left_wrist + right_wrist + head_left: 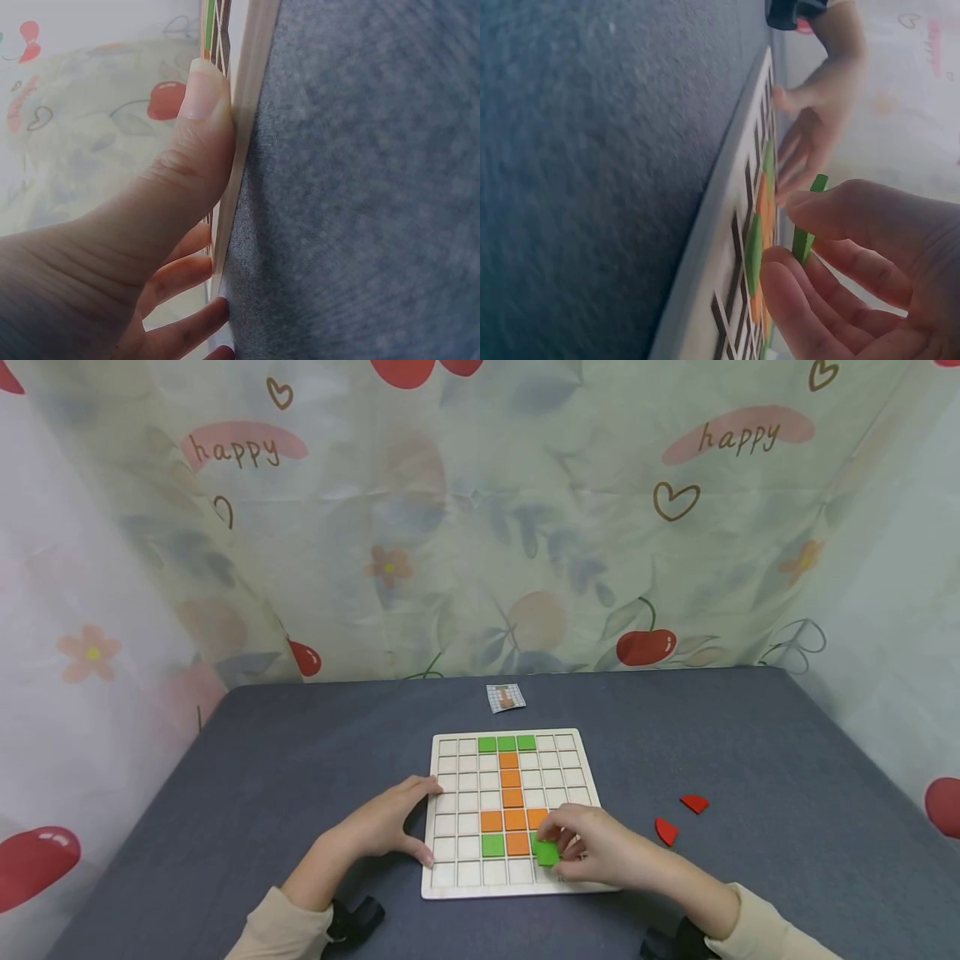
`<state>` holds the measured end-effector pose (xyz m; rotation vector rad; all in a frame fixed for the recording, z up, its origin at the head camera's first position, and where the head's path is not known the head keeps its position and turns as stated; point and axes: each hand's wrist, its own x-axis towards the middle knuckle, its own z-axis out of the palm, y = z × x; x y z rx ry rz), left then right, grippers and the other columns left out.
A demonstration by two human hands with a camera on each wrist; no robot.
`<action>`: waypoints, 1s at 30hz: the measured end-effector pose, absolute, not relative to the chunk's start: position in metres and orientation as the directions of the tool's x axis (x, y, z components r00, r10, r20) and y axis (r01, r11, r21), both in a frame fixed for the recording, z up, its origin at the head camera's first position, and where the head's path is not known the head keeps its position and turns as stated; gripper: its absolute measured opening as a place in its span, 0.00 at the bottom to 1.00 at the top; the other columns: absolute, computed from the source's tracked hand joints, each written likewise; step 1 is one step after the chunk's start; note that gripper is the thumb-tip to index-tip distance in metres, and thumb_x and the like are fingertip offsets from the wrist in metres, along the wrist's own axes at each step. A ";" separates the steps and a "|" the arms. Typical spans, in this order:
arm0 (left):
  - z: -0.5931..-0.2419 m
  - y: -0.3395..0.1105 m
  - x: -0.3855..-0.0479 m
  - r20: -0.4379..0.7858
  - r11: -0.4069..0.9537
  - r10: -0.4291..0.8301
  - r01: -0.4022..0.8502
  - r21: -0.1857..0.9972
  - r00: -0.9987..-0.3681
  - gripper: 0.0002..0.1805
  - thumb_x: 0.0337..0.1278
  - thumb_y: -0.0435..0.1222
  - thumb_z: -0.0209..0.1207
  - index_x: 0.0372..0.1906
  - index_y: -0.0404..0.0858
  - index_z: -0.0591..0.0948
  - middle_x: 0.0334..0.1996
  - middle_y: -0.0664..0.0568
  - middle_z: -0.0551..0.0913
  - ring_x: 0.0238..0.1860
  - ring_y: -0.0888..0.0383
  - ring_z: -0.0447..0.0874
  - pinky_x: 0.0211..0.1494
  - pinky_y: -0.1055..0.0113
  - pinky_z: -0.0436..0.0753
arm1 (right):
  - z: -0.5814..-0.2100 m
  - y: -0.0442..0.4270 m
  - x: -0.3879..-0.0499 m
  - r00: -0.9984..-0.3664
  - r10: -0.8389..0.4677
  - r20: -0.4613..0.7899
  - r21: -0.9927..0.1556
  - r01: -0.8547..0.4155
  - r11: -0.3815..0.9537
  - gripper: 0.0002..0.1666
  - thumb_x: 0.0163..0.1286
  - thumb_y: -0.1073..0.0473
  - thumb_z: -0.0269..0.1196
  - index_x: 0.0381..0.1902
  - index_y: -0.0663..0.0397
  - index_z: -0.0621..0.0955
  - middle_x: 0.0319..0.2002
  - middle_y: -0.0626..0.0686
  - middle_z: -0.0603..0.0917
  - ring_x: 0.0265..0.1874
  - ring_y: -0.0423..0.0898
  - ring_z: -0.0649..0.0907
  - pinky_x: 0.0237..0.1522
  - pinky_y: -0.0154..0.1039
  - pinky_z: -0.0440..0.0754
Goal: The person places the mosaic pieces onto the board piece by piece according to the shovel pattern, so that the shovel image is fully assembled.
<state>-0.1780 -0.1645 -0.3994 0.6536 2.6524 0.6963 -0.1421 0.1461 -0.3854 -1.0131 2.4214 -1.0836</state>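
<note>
A white grid board (459, 875) lies flat, with square orange tiles (512, 797) and green tiles (507, 743) in some of its cells. My left hand (382, 818) spreads along the board's left edge; in the left wrist view the thumb (196, 112) lies straight against the rim. Over the lower right part of the board, my right hand (600, 845) pinches a green square tile (808, 225) between thumb and fingers. Another green tile (754, 251) shows on the board close to those fingers. The right hand hides some cells.
Two red curved-edge pieces, one farther back (694, 803) and one nearer (665, 832), lie right of the board on the dark cloth-covered table (300, 743). Beyond the board is a small picture card (506, 697). Printed curtains (480, 527) hang behind and at both sides.
</note>
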 end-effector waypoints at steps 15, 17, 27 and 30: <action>-0.400 -0.164 -0.178 -0.184 0.780 0.500 0.348 0.520 -0.846 0.52 0.25 0.49 0.75 0.64 0.37 0.66 0.65 0.42 0.66 0.66 0.45 0.65 0.65 0.48 0.67 | -0.398 0.128 -0.138 -0.684 -0.717 0.134 -0.627 -0.619 0.473 0.09 0.51 0.65 0.68 0.33 0.52 0.83 0.27 0.44 0.80 0.27 0.31 0.74 0.31 0.26 0.74; -0.400 -0.165 -0.178 -0.182 0.778 0.503 0.351 0.520 -0.845 0.52 0.26 0.49 0.75 0.64 0.37 0.66 0.65 0.42 0.66 0.66 0.45 0.65 0.65 0.48 0.67 | -0.398 0.126 -0.137 -0.677 -0.721 0.147 -0.602 -0.639 0.478 0.09 0.50 0.65 0.68 0.32 0.52 0.83 0.26 0.43 0.80 0.27 0.31 0.73 0.31 0.25 0.73; -0.398 -0.165 -0.177 -0.181 0.773 0.510 0.354 0.527 -0.841 0.52 0.27 0.49 0.75 0.64 0.36 0.66 0.66 0.41 0.65 0.66 0.44 0.64 0.66 0.48 0.67 | -0.393 0.119 -0.132 -0.683 -0.721 0.118 -0.571 -0.641 0.514 0.09 0.52 0.64 0.68 0.33 0.50 0.82 0.32 0.44 0.81 0.30 0.33 0.73 0.34 0.25 0.72; -0.397 -0.164 -0.177 -0.183 0.773 0.509 0.353 0.526 -0.841 0.52 0.27 0.49 0.75 0.64 0.36 0.66 0.66 0.41 0.65 0.66 0.44 0.64 0.66 0.48 0.67 | -0.394 0.118 -0.132 -0.693 -0.713 0.103 -0.572 -0.628 0.528 0.09 0.52 0.63 0.68 0.34 0.49 0.83 0.32 0.43 0.81 0.30 0.33 0.73 0.34 0.25 0.72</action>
